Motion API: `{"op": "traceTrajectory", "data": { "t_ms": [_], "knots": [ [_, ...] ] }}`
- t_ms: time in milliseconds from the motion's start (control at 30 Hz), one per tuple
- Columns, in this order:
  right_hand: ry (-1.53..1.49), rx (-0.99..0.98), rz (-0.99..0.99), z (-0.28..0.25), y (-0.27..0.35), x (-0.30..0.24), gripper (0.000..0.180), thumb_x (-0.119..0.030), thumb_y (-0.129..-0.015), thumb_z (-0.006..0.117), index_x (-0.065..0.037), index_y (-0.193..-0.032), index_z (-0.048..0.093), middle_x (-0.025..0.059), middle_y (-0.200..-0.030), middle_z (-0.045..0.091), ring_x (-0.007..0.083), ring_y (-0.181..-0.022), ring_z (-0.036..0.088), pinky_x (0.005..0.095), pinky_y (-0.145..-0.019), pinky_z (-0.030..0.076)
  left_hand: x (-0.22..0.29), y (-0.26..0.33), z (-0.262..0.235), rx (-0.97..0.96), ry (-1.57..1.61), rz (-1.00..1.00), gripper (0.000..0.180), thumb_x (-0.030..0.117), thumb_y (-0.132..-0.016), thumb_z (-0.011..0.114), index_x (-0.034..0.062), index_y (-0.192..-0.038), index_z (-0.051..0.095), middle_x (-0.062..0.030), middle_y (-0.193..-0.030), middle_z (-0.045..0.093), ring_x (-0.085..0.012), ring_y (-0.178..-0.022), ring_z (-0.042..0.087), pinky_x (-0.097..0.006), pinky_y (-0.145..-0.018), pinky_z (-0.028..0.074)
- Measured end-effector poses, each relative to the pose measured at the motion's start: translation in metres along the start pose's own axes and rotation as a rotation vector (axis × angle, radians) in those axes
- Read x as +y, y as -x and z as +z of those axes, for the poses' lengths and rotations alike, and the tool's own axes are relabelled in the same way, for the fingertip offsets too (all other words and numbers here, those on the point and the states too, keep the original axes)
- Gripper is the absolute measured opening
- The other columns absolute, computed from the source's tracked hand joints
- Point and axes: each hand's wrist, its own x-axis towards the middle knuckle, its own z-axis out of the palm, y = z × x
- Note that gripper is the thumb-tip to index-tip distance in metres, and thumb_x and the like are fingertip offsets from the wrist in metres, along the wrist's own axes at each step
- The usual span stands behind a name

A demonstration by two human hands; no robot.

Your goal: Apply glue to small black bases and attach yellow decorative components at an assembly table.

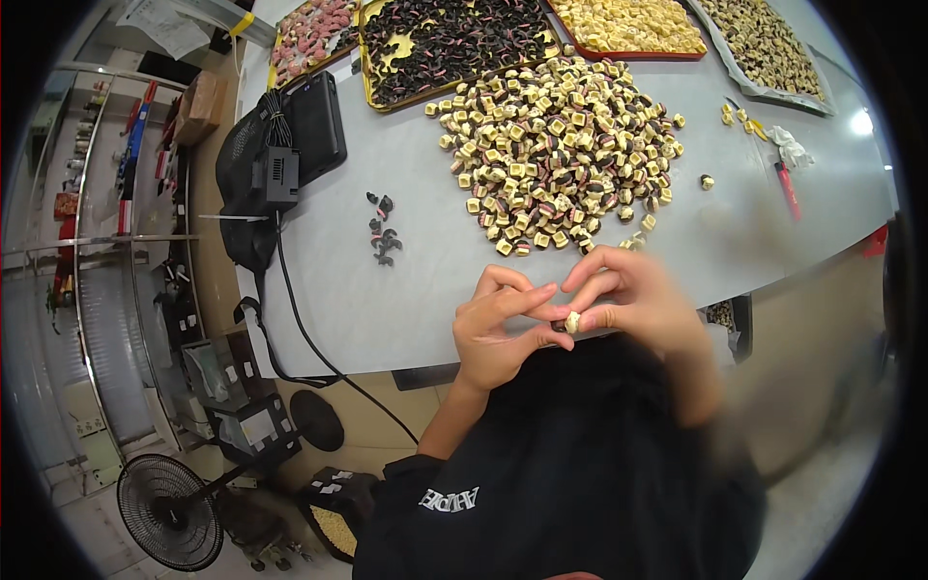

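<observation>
My left hand and my right hand meet at the near edge of the grey table, fingertips together. Between them they pinch one small cream and dark cube-shaped piece. A big heap of the same small cream, dark and pink-striped pieces lies just beyond my hands. To the left of my hands sits a small cluster of dark curved scraps.
Trays line the far edge: pink pieces, dark pieces, yellow pieces, brown pieces. A black bag with a cable lies at the table's left. A red-handled tool rests at right. A floor fan stands lower left.
</observation>
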Motion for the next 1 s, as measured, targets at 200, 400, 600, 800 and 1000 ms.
{"op": "traceTrajectory", "data": {
  "t_ms": [200,400,600,800,1000],
  "knots": [
    [0.018,0.028,0.004,0.003,0.0,-0.003,0.027,-0.001,-0.076,0.068,0.001,-0.099,0.055,0.0053,-0.08,0.067,0.0068,-0.077,0.06,0.0202,-0.069,0.046,-0.002,0.001,-0.002,0.022,-0.017,0.001,0.048,0.0,-0.054,0.08,0.0053,-0.1,0.066,-0.0003,-0.079,0.07,-0.015,-0.08,0.048,-0.025,-0.067,0.043],
    [0.011,0.043,-0.006,0.003,-0.001,0.001,0.027,0.0,-0.076,0.068,0.001,-0.099,0.055,0.0047,-0.079,0.067,0.0067,-0.076,0.06,0.0196,-0.067,0.045,0.003,-0.001,0.001,0.013,-0.039,0.004,0.046,0.0,-0.054,0.08,0.0052,-0.098,0.067,-0.0001,-0.079,0.07,-0.0152,-0.082,0.049,-0.025,-0.069,0.045],
    [-0.109,0.032,-0.015,0.012,-0.002,0.007,0.032,-0.002,-0.076,0.067,0.003,-0.104,0.054,0.0082,-0.09,0.065,0.0109,-0.082,0.06,0.0236,-0.073,0.049,-0.001,0.0,0.0,0.007,-0.147,0.056,0.045,0.002,-0.055,0.08,0.0069,-0.097,0.067,-0.0017,-0.076,0.069,-0.0175,-0.085,0.05,-0.029,-0.072,0.042],
    [-0.219,0.016,-0.014,0.016,-0.002,0.022,0.035,-0.008,-0.078,0.067,0.005,-0.108,0.053,0.0088,-0.097,0.062,0.0132,-0.086,0.059,0.0267,-0.077,0.049,0.004,-0.002,0.004,0.056,-0.272,0.154,0.034,0.005,-0.06,0.078,0.01,-0.092,0.07,0.0004,-0.077,0.069,-0.0185,-0.083,0.055,-0.027,-0.073,0.045],
    [-0.171,-0.07,-0.149,0.013,-0.003,0.031,0.026,-0.005,-0.083,0.061,0.004,-0.107,0.056,0.0109,-0.101,0.058,0.0156,-0.093,0.057,0.0275,-0.08,0.048,0.004,0.001,0.003,0.081,-0.293,0.172,0.035,0.007,-0.06,0.079,0.0099,-0.093,0.069,0.0012,-0.078,0.069,-0.0186,-0.086,0.054,-0.027,-0.073,0.044]
  ]
}}
